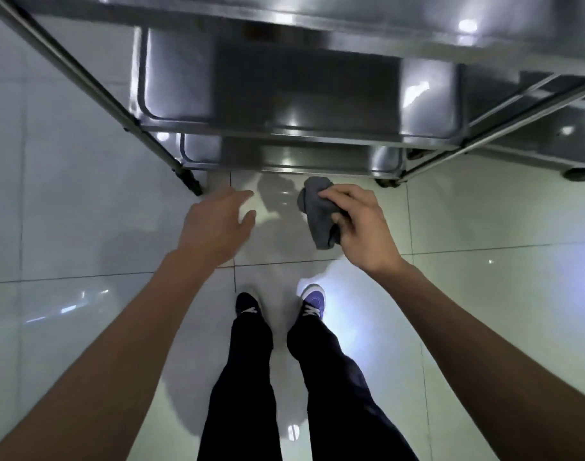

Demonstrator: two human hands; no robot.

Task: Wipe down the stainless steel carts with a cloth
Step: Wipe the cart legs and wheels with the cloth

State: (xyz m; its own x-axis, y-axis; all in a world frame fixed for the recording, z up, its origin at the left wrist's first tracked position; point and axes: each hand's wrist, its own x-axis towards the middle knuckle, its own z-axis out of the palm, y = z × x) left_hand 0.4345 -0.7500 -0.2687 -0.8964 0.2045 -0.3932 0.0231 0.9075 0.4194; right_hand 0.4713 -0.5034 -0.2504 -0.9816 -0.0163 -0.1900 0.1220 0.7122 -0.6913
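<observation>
Steel cart (284, 104) fills top of view, shelves stacked, legs splaying down to tiled floor (484, 294). Left hand (217, 224) empty, fingers relaxed & spread twd cart. Right hand (361, 224) grips grey cloth (317, 211), bunched, long axis running cart-to-person, just short of bottom shelf edge.

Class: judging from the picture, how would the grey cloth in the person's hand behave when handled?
Probably floppy: the bunched grey fabric cloth droops below the right hand gripping it. Likely light, since the curled fingers alone hold it. Unlikely to roll or break.
</observation>
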